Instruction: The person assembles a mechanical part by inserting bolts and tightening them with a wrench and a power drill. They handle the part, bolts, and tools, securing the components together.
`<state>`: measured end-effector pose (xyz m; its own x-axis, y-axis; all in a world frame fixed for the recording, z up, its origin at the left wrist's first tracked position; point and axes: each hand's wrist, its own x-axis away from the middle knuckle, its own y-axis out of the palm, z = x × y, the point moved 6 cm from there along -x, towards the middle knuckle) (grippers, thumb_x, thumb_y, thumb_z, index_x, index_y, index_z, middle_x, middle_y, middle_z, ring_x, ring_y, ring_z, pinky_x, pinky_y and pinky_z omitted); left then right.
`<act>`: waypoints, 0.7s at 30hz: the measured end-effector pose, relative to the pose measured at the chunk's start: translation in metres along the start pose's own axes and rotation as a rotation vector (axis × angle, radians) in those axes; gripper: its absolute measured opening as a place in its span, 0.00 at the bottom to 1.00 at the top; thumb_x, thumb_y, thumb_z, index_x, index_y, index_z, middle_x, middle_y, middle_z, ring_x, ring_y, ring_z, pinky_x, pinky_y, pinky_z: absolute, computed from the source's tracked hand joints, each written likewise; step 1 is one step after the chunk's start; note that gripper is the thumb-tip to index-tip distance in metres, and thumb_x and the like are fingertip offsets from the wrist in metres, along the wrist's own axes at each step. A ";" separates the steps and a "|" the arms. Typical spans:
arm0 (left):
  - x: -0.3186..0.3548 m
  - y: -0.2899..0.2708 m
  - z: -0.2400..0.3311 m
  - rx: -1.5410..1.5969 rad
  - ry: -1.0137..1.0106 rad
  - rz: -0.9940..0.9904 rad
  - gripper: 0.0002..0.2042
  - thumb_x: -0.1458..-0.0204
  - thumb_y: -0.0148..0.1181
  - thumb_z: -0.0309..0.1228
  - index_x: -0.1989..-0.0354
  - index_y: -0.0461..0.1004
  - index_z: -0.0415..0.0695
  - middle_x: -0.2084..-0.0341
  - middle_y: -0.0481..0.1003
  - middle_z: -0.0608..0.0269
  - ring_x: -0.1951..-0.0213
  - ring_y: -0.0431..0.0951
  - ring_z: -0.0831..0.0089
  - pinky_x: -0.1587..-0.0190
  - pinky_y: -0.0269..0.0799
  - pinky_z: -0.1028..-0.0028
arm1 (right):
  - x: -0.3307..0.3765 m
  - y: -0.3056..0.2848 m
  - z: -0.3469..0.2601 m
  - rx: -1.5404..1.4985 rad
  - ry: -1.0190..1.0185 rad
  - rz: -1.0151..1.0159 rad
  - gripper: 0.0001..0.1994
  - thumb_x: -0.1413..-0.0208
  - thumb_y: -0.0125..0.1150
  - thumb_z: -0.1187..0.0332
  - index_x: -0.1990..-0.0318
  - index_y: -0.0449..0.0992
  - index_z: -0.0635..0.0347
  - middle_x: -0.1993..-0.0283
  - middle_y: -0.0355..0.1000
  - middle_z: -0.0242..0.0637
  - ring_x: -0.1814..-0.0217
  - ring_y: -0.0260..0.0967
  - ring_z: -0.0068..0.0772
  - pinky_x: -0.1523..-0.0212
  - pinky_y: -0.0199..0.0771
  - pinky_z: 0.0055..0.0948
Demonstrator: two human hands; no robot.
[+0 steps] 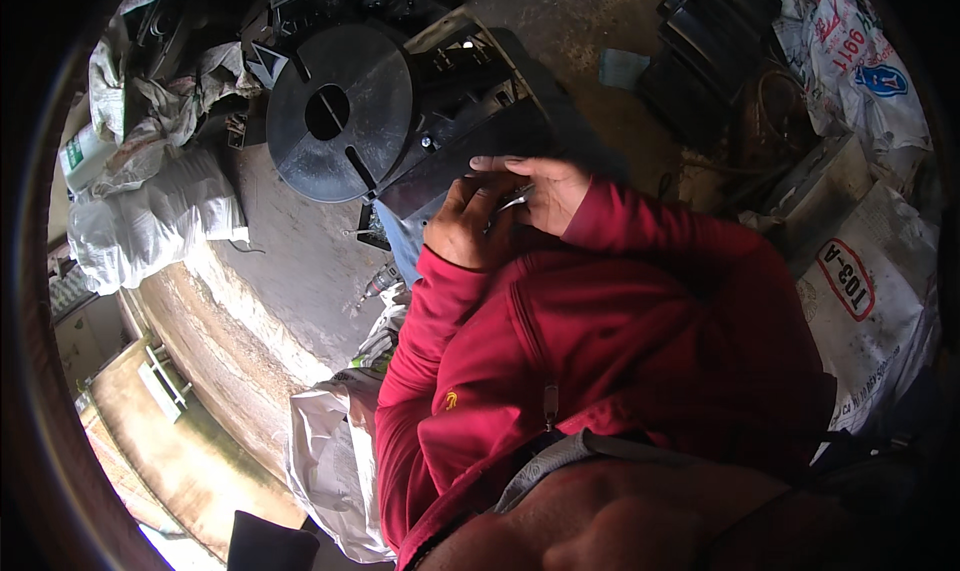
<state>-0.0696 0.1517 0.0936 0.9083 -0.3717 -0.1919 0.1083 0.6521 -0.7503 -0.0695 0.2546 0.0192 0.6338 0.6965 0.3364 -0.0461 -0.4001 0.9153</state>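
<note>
Both my hands meet close to my chest, above my red jacket [600, 341]. My left hand [462, 223] is curled shut and my right hand [545, 189] folds over it; between them they pinch a small shiny metal piece [516, 199]. What kind of piece it is I cannot tell. Just beyond the hands lies a dark metal assembly [470, 101] with a round black disc [335, 111] that has a centre hole and slots.
White woven sacks [150, 211] lie at the left, more printed sacks [870, 261] at the right. Black ribbed parts [710, 51] rest at the upper right. A drill-like tool [380, 283] and a white plastic bag [325, 461] sit on the concrete floor.
</note>
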 end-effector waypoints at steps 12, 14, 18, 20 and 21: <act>-0.018 0.001 -0.003 -0.051 -0.033 -0.007 0.08 0.57 0.65 0.25 0.66 0.76 0.42 0.73 0.75 0.58 0.77 0.77 0.65 0.75 0.72 0.70 | 0.010 -0.008 -0.015 0.123 -0.091 0.005 0.18 0.40 0.47 0.74 0.41 0.67 0.60 0.45 0.68 0.38 0.43 0.68 0.32 0.43 0.70 0.36; -0.021 -0.005 -0.004 -0.075 -0.045 0.060 0.06 0.56 0.65 0.25 0.70 0.75 0.40 0.75 0.73 0.58 0.78 0.75 0.65 0.78 0.69 0.69 | 0.011 -0.011 -0.014 0.167 -0.041 0.117 0.15 0.39 0.52 0.70 0.45 0.71 0.60 0.50 0.72 0.35 0.49 0.71 0.28 0.48 0.73 0.31; -0.025 -0.005 0.004 -0.041 -0.088 0.127 0.08 0.55 0.64 0.25 0.66 0.77 0.41 0.76 0.71 0.59 0.79 0.75 0.68 0.77 0.69 0.72 | 0.013 -0.021 -0.021 0.299 -0.050 0.153 0.13 0.40 0.58 0.62 0.54 0.76 0.60 0.58 0.75 0.33 0.58 0.75 0.23 0.59 0.78 0.25; -0.025 -0.002 0.002 -0.035 -0.061 0.170 0.07 0.55 0.65 0.24 0.68 0.76 0.39 0.76 0.72 0.59 0.78 0.74 0.68 0.76 0.69 0.72 | 0.013 -0.023 -0.023 0.295 -0.049 0.167 0.12 0.41 0.59 0.61 0.56 0.76 0.60 0.64 0.75 0.31 0.65 0.73 0.19 0.65 0.76 0.21; -0.024 0.000 0.001 -0.031 -0.051 0.191 0.06 0.55 0.66 0.24 0.69 0.76 0.38 0.77 0.72 0.59 0.77 0.74 0.68 0.76 0.69 0.72 | 0.014 -0.024 -0.023 0.294 -0.045 0.176 0.12 0.41 0.59 0.61 0.58 0.76 0.59 0.67 0.74 0.30 0.69 0.72 0.17 0.69 0.75 0.19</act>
<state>-0.0916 0.1613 0.0988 0.9305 -0.2087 -0.3009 -0.0796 0.6868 -0.7225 -0.0777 0.2873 0.0072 0.6694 0.5776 0.4672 0.0626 -0.6705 0.7393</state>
